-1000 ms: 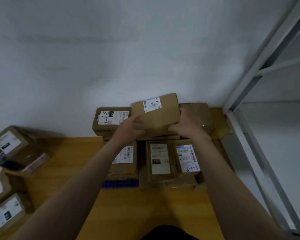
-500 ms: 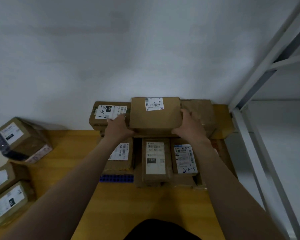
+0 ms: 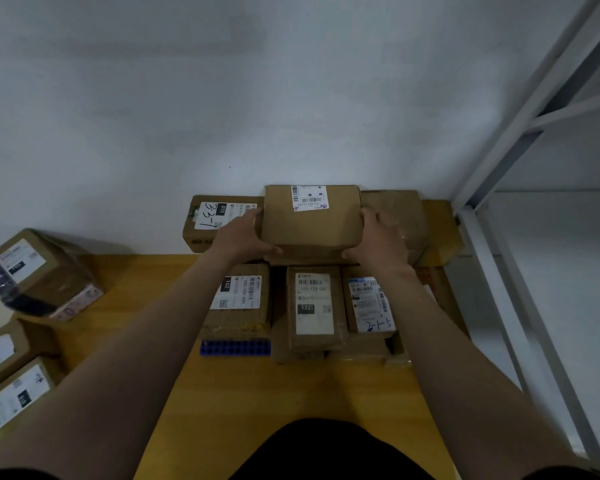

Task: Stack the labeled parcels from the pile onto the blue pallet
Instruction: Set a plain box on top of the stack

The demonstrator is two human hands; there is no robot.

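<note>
A brown cardboard parcel [image 3: 309,223] with a white barcode label lies flat on top of the stack against the white wall. My left hand [image 3: 245,233] grips its left side and my right hand [image 3: 378,237] grips its right side. Beside it on the left sits a parcel marked "3-3-1" [image 3: 215,216]. In front lie three labeled parcels, "102" [image 3: 239,299], "122" [image 3: 314,306] and "2-1-5" [image 3: 369,301]. A strip of the blue pallet [image 3: 235,348] shows under the front left parcel; the rest of it is hidden.
Several more labeled parcels [image 3: 39,275] lie in a pile at the left on the yellow wooden floor [image 3: 274,393]. A white metal rack frame [image 3: 499,237] stands at the right. Plain brown boxes [image 3: 399,216] fill the back right corner.
The parcel in my hands went from tilted in the air to flat on the stack, pushed back against the wall. Both hands stay on its sides.
</note>
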